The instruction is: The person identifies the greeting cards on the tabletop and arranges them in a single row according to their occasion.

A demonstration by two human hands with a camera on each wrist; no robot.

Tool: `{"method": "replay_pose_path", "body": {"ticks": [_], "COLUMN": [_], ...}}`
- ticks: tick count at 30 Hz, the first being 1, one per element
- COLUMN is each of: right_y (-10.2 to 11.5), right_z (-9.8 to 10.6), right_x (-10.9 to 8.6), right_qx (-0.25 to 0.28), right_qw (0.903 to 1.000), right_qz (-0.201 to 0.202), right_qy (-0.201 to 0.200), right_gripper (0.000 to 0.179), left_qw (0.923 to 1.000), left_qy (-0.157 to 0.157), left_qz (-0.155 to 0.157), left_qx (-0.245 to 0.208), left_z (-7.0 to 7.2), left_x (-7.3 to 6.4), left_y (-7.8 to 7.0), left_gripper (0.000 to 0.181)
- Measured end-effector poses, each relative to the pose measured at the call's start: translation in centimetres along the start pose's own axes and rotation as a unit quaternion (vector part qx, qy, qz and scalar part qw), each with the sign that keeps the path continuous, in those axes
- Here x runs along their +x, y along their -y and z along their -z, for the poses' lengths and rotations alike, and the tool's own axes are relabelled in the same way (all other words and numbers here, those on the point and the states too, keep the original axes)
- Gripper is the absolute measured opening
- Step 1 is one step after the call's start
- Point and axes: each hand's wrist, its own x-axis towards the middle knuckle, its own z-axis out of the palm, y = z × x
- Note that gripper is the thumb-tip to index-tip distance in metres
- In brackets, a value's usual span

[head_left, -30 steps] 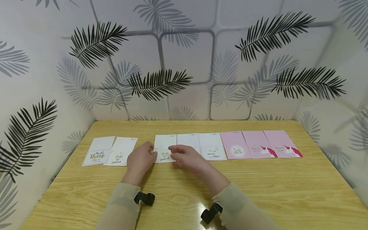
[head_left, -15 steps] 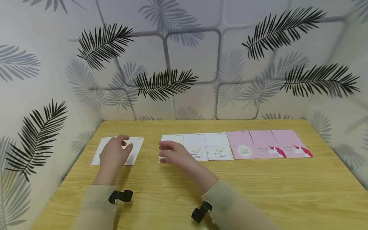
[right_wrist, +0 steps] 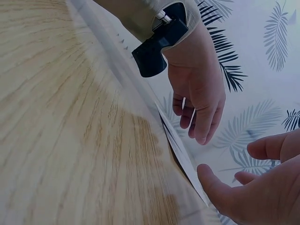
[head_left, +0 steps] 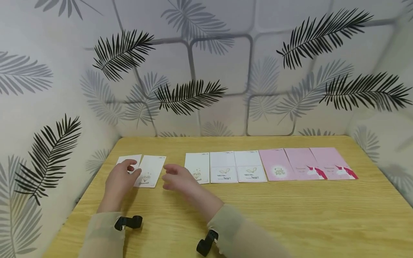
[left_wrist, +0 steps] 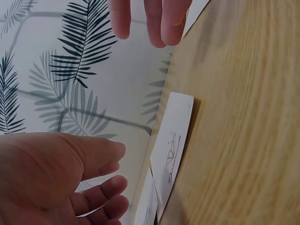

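Observation:
In the head view my left hand (head_left: 120, 178) hovers at the far-left white card (head_left: 129, 157), covering most of it; its fingers are relaxed and bent, with a gap to the thumb. Beside it lies a white card with a gold diamond print (head_left: 152, 167). My right hand (head_left: 180, 180) is held above the table, fingers loosely spread, between that card and another diamond card (head_left: 197, 163), whose lower left it hides. The left wrist view shows the left diamond card (left_wrist: 171, 140) flat on the wood, away from my left thumb (left_wrist: 101, 152). Neither hand holds anything.
Two white heart-print cards (head_left: 222, 157) continue the row rightward. Then come a pink card with a white glow (head_left: 274, 159) and two pink unicorn cards (head_left: 300, 157), edges touching or overlapping. The wooden table (head_left: 258, 215) ends at a leaf-patterned wall (head_left: 222, 118).
My left hand has moved left from the gap between the diamond cards to over the far-left card. My right hand has followed leftward, uncovering the first heart card. The view has shifted slightly left.

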Motion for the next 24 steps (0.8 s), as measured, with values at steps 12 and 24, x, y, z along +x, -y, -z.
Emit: {"method": "replay_pose_path", "body": {"ticks": [12, 24], "right_y": [-0.9, -1.2], "right_z": [-1.4, -2.0], "right_x": [0.8, 1.3], "right_qx": [0.014, 0.030], "right_qw": [0.9995, 0.9985], "right_qz": [-0.020, -0.042], "right_qy": [-0.020, -0.019], "right_gripper": [0.059, 0.052], "left_qw": [0.9982, 0.9983], "left_qy": [0.047, 0.043], "left_qz": [0.036, 0.028], "left_qx": [-0.010, 0.027], "left_z": [-1.3, -1.9], "left_x": [-0.2, 0.4], "left_y": [1.3, 1.7], "left_gripper": [0.051, 0.050]}}
